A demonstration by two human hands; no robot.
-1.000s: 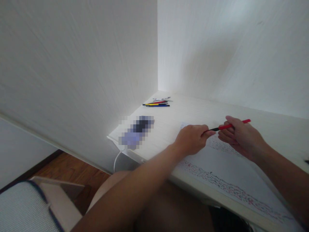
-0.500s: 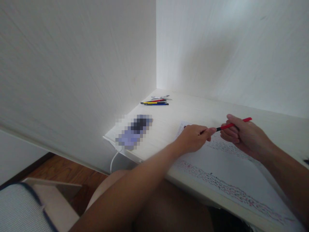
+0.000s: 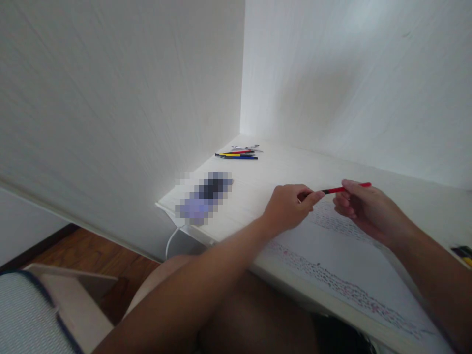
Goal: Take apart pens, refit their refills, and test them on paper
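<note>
A slim red pen (image 3: 335,190) with a black end is held between both hands above the desk. My left hand (image 3: 288,207) is closed, thumb and fingers pinching the black end. My right hand (image 3: 367,209) grips the red barrel between thumb and curled fingers, and the red tip sticks out beyond the thumb to the right. Beneath the hands lies a large white sheet of paper (image 3: 339,255) carrying rows of small dark and red handwritten marks. Part of the sheet is covered by my hands and forearms.
Several pens (image 3: 238,156) lie in the far left corner of the white desk (image 3: 287,164). A blurred-out purple and dark object (image 3: 204,199) rests at the left, near a white cable (image 3: 171,240). Black and yellow items (image 3: 462,253) show at the right edge. Walls rise left and behind.
Both hands have moved slightly left with the pen, which now lies flatter. My right thumb is stretched further along the barrel. The view has shifted a little, showing more items at the right edge.
</note>
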